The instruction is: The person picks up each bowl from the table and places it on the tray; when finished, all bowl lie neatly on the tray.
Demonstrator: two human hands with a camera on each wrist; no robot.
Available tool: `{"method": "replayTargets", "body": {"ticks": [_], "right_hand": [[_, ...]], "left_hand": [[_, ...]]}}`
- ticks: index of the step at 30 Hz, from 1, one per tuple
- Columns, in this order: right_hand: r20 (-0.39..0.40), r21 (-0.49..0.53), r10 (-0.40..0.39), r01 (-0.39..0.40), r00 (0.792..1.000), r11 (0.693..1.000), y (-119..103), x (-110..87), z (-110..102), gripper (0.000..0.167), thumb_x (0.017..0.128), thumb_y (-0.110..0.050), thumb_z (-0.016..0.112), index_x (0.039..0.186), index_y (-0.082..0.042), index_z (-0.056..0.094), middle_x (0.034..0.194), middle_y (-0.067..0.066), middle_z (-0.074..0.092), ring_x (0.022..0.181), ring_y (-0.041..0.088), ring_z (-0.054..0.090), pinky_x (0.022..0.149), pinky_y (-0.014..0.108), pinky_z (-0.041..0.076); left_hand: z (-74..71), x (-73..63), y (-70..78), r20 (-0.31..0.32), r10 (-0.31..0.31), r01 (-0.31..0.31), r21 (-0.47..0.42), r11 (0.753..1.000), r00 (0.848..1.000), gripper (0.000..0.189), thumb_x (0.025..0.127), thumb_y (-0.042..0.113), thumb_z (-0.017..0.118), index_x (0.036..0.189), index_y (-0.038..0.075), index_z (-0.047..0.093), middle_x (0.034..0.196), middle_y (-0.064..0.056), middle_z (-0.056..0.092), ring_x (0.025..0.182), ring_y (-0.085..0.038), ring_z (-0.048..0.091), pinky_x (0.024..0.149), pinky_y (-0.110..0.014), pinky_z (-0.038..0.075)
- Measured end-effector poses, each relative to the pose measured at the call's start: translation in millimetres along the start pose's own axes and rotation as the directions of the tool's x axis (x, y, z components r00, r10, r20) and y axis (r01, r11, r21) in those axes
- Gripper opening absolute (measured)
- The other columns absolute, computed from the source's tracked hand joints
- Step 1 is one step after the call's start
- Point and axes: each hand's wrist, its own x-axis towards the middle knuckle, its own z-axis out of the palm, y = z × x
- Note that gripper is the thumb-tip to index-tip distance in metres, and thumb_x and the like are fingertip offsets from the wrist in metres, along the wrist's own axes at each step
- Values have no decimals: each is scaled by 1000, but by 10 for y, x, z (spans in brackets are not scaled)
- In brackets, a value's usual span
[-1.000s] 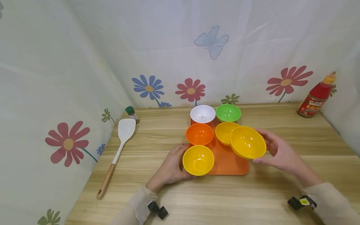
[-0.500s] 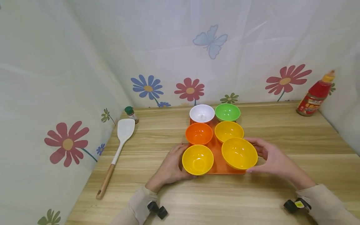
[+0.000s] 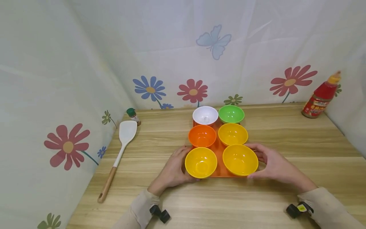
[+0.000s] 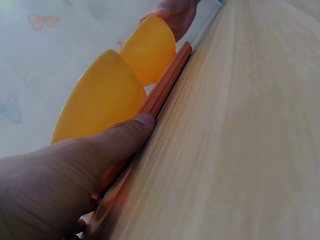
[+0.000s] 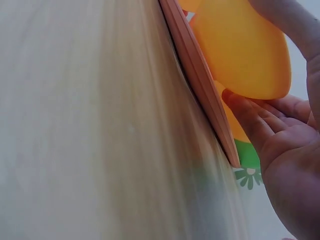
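Observation:
In the head view an orange tray (image 3: 219, 168) bears bowls in two columns: white (image 3: 205, 115) and green (image 3: 231, 114) at the back, orange (image 3: 202, 136) and yellow (image 3: 233, 134) in the middle. At the front left sits another yellow bowl (image 3: 201, 162). My left hand (image 3: 173, 170) grips the tray's front left corner beside it, the thumb along the front edge in the left wrist view. My right hand (image 3: 275, 167) holds a yellow bowl (image 3: 240, 160) at the front right, thumb and fingers around its side. Whether this bowl's base touches the tray is unclear.
A white spatula (image 3: 123, 143) with a wooden handle lies on the wooden table (image 3: 160, 133) at the left. Near its head stands a small green-capped jar (image 3: 133, 116). A red sauce bottle (image 3: 321, 97) stands at the back right, before the flowered curtain (image 3: 171, 47).
My right hand has brought its yellow bowl left, towards me and down onto or just above the tray's front right, uncovering the middle yellow bowl. My left hand has stayed in place.

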Motion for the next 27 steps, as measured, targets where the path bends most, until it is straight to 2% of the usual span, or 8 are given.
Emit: {"method": "replayTargets", "body": {"ticks": [5,11,21,27], "right_hand": [[23,1,11,-11,1000,1000,9,14,4,98,78,-31,105,158,-14,51,157,4,61,136,10,64,110,12,47],[40,-23,21,-20,999,1000,14,29,9,99,77,-35,105,158,-17,51,159,2,60,142,23,61,112,11,43],[71,-49,42,-38,997,998,11,23,20,104,79,-37,104,163,-17,47,165,5,55,153,36,52,113,8,34],[84,-57,58,-54,995,997,2,14,20,107,80,-39,103,166,-17,43,168,6,52,155,38,49,113,9,34]], "left_hand": [[-15,1,12,-1,-10,10,3,1000,1000,120,71,58,104,169,19,46,171,2,47,163,-24,35,133,-59,32],[-28,6,23,-3,-7,7,-1,1000,1000,120,71,57,104,169,18,46,171,1,47,164,-25,34,134,-59,31],[-17,-3,18,0,-14,14,-1,1000,1000,119,71,58,103,168,19,47,170,2,48,163,-24,36,133,-59,32],[-23,-6,20,1,-5,5,-8,1000,1000,118,71,57,104,168,18,48,169,1,49,162,-25,37,133,-59,33]]}}
